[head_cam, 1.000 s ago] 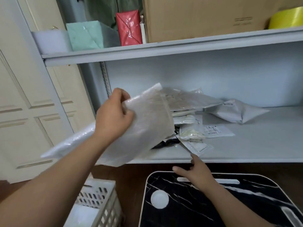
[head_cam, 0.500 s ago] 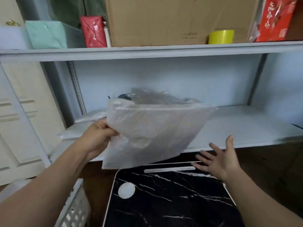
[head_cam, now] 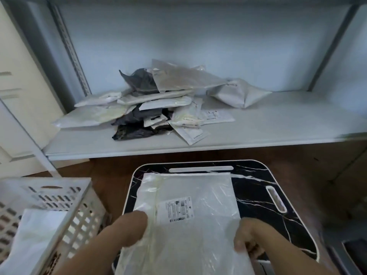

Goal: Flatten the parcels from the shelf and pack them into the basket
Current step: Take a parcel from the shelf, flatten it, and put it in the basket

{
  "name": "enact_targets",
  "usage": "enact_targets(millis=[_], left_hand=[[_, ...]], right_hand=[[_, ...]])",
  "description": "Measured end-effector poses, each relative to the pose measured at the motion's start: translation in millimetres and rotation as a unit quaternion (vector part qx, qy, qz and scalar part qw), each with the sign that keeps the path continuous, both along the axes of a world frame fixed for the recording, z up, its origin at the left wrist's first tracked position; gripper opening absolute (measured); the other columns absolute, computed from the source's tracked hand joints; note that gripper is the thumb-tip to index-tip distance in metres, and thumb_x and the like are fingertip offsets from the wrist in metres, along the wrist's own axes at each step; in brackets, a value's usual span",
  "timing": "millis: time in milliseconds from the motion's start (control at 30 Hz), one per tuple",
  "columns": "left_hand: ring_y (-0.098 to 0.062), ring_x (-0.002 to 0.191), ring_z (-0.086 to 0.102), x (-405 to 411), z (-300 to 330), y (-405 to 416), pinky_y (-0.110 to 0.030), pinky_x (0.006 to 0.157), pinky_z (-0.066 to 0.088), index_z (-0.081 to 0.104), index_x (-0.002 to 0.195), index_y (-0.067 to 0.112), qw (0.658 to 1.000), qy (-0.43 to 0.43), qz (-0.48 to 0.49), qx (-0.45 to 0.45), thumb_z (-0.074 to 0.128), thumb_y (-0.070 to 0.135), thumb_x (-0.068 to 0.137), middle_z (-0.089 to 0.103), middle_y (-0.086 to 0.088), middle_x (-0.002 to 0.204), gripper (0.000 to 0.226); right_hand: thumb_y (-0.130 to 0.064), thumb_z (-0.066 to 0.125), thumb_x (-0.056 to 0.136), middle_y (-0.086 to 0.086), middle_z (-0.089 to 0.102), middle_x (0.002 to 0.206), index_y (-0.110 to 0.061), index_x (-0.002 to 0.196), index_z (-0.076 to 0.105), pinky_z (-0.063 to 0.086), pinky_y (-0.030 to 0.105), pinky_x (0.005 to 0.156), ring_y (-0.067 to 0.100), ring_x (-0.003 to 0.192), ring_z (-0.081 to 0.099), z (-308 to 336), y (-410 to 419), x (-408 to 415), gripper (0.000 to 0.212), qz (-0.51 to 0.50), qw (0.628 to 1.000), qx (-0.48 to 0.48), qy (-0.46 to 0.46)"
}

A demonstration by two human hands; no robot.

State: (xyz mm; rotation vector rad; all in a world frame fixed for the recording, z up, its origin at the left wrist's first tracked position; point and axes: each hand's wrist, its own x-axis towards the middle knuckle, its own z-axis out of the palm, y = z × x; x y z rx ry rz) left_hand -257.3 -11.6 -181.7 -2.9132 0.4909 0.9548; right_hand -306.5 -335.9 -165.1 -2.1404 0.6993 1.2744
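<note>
A large white plastic parcel (head_cam: 190, 195) with a printed label lies on the black marble-patterned table (head_cam: 258, 187) in front of me. My left hand (head_cam: 129, 229) grips its left edge. My right hand (head_cam: 246, 239) holds its right edge, fingers curled round the plastic. A pile of several white, grey and black parcels (head_cam: 158, 104) lies on the grey shelf (head_cam: 278, 124) beyond the table. The white slotted basket (head_cam: 65, 197) stands at the lower left, with a white parcel (head_cam: 37, 231) inside it.
Cream cupboard doors (head_cam: 17, 86) stand at the left behind the shelf's upright post. Brown floor shows between shelf and table. A dark object (head_cam: 353, 249) sits at the lower right corner.
The parcel went from held up in my left hand in front of the shelf down onto the table. My right hand, open before, now grips its right edge. The view tilted down.
</note>
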Motion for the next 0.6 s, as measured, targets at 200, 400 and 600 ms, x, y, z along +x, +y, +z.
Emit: enact_targets(millis=[200,400,600], left_hand=[[-0.02,0.14,0.03,14,-17,-7,-0.034,0.111,0.033,0.038,0.141,0.026,0.993,-0.108,-0.002,-0.037,0.044,0.031,0.095,0.031,0.001,0.149,0.046],[-0.033,0.147,-0.004,24,-57,-39,-0.068,0.109,0.012,0.002,0.15,0.043,0.975,-0.2,0.075,-0.062,-0.007,0.088,0.068,-0.004,-0.001,0.161,0.094],[-0.041,0.144,0.014,28,-86,-60,-0.079,0.096,0.021,0.026,0.147,0.044,0.963,-0.252,0.052,-0.078,0.027,0.076,0.086,0.016,-0.004,0.16,0.069]], right_hand=[[-0.058,0.05,0.089,0.005,0.04,0.139,-0.017,0.139,0.03,0.04,0.038,0.101,0.023,0.129,0.04,-31,27,19,0.068,0.077,0.902,-0.246,-0.347],[-0.079,0.011,0.085,0.007,-0.016,0.16,-0.041,0.148,-0.011,0.001,0.065,0.113,0.034,0.144,-0.024,-81,70,48,0.078,0.222,0.861,-0.207,-0.409],[-0.074,0.023,0.091,0.013,0.017,0.16,-0.036,0.15,0.028,0.016,0.074,0.097,0.043,0.145,0.012,-119,89,66,0.07,0.256,0.827,-0.239,-0.44]])
